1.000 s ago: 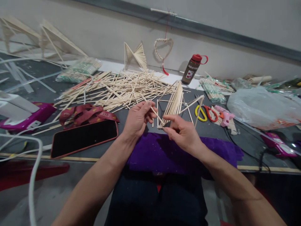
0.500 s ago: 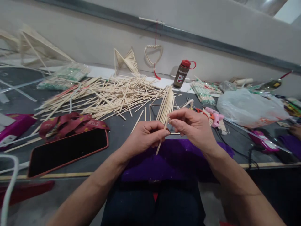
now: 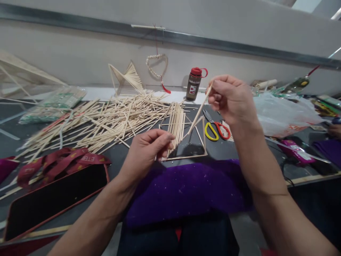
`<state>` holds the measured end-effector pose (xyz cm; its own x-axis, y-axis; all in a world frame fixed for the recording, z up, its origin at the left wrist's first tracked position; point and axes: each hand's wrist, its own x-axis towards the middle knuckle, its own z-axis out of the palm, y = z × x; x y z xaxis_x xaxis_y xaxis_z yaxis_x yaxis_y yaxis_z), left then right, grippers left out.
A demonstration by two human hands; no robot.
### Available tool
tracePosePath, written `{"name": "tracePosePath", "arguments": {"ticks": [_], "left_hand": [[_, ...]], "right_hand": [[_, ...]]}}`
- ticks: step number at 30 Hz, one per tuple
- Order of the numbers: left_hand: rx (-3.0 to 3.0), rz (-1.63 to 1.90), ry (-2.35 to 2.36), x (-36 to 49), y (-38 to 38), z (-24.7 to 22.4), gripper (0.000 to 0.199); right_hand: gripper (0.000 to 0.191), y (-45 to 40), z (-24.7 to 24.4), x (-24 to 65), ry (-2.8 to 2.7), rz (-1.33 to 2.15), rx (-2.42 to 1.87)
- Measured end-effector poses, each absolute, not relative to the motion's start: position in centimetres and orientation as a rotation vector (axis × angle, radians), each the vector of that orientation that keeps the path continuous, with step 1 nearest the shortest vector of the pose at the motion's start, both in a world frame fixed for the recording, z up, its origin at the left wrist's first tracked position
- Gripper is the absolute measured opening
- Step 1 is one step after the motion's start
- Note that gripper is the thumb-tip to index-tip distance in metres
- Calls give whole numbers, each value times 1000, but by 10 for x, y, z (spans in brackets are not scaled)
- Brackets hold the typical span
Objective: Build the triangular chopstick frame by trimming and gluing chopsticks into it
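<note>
My right hand [image 3: 230, 96] is raised, pinching the upper end of a thin wooden stick [image 3: 199, 111]. This stick slants down and left, its lower end close to a frame of wooden sticks [image 3: 188, 156]. A row of parallel sticks [image 3: 176, 122] fans across the frame's left part. At the frame's near left corner is my left hand [image 3: 149, 147], thumb and fingers pressed together beside the row's lower ends. Whatever lies between those fingertips is hidden. Scissors [image 3: 212, 131] with one yellow and one red handle lie right of the frame, near my right wrist.
A heap of loose sticks [image 3: 119, 117] spreads to the left. Behind stands a brown bottle [image 3: 192, 87] with a red cap. A phone [image 3: 57, 201] and maroon lanyard [image 3: 61, 161] lie at left, a plastic bag [image 3: 285, 115] at right. Purple cloth [image 3: 186, 192] covers my lap.
My right hand has lifted up and right with the stick, away from my left hand, which no longer holds that stick. The scissors and frame now show more fully. The view has shifted.
</note>
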<state>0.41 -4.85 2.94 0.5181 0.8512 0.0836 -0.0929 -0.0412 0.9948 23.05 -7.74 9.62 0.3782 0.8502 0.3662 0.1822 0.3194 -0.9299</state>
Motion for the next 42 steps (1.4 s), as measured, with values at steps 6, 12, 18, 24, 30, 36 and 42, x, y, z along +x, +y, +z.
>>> {"name": "tracePosePath", "arguments": {"ticks": [6, 12, 18, 24, 30, 36, 42], "left_hand": [[1892, 1220, 884, 9, -31, 5, 13], [2352, 1444, 708, 16, -34, -16, 24], [2508, 1464, 648, 18, -32, -17, 22], [2551, 1471, 617, 18, -33, -18, 23], [2606, 1463, 565, 19, -33, -18, 25], [2621, 1475, 545, 19, -33, -18, 24], [2639, 1444, 528, 19, -34, -18, 26]], "right_hand": [[14, -29, 53, 263, -918, 902, -1176], [21, -20, 30, 263, -926, 1039, -1201], [24, -18, 25, 260, -947, 1090, -1217], [21, -18, 21, 257, -983, 1107, -1234], [17, -19, 23, 255, -978, 1064, -1285], [15, -18, 19, 256, -1031, 1053, -1286], [14, -20, 17, 255, -1099, 964, -1393]]}}
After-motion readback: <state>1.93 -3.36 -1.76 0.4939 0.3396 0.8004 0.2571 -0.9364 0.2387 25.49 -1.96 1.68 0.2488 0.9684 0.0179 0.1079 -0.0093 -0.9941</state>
